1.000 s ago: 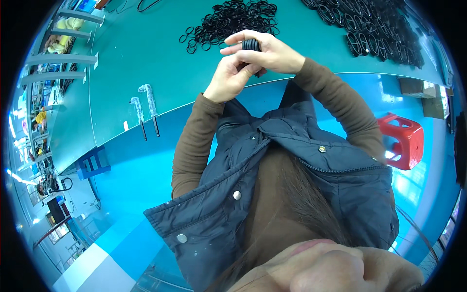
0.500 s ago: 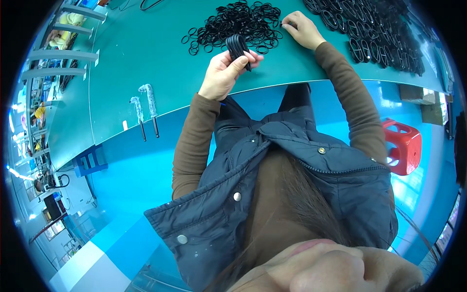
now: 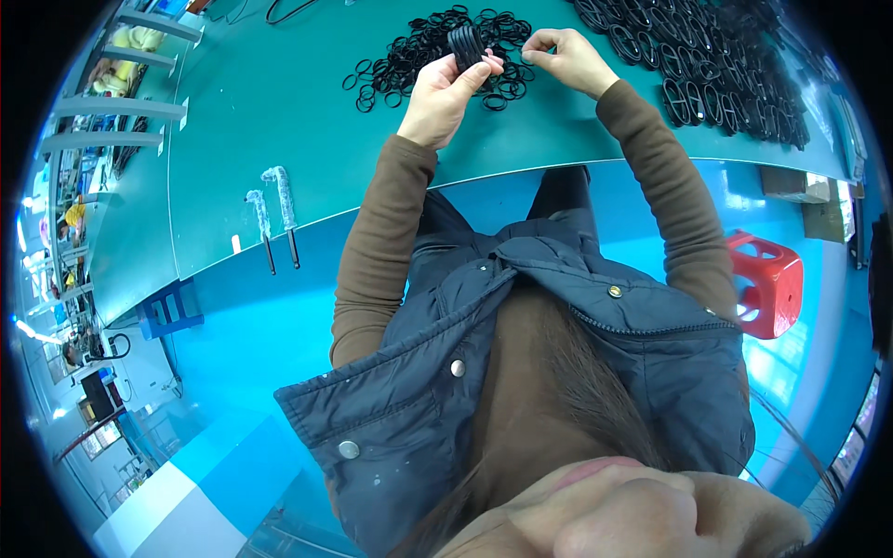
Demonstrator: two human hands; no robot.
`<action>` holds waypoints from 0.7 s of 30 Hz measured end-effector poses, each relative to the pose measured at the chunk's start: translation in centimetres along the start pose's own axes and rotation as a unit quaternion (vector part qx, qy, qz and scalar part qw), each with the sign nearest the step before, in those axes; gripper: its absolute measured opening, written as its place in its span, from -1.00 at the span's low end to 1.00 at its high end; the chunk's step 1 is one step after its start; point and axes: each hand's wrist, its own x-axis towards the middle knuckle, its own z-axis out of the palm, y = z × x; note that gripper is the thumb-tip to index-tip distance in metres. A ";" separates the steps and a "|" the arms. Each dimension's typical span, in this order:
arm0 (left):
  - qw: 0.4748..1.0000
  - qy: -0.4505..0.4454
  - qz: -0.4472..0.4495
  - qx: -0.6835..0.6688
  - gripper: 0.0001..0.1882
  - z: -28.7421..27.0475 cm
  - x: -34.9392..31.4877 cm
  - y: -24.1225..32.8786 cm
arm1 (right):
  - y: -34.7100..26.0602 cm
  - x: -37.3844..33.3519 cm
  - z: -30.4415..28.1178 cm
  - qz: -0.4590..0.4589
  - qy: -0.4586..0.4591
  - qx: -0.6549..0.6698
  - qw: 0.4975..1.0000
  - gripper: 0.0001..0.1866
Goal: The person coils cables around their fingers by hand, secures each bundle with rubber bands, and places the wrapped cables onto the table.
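Gripped between the thumb and fingers of my left hand (image 3: 439, 100) is a coiled black cable (image 3: 466, 46), its loops standing up over the near side of a loose pile of small black rubber bands (image 3: 403, 58). My right hand (image 3: 579, 65) is just right of that pile, thumb and forefinger pinched together. Whatever is in this pinch, if anything, is too small to make out against the dark bands. The two hands are a short way apart, both above the green table (image 3: 307, 102).
Rows of coiled black cables (image 3: 730, 104) cover the table's right side. Two plastic-wrapped tools with black handles (image 3: 286, 200) lie at the front edge on the left. A red stool (image 3: 775, 288) and cardboard boxes (image 3: 826, 219) stand on the floor at right.
My left hand has moved up and slightly right with the coiled cable, over the pile. My right hand has drawn a little left, closer to the cable, its fingers pinched.
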 end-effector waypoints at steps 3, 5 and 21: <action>1.000 -0.007 0.009 0.010 -0.80 0.0 0.7 -0.5 | -2.3 -0.4 0.0 0.033 -0.048 0.150 0.987 -0.78; 0.999 0.002 -0.018 0.027 -0.80 0.4 1.0 -0.6 | -3.2 -0.5 0.3 0.048 -0.074 0.230 0.969 -0.78; 0.997 0.031 0.009 0.070 -0.85 0.9 1.4 -1.1 | -2.3 -2.2 2.6 0.047 -0.082 0.707 0.701 -0.89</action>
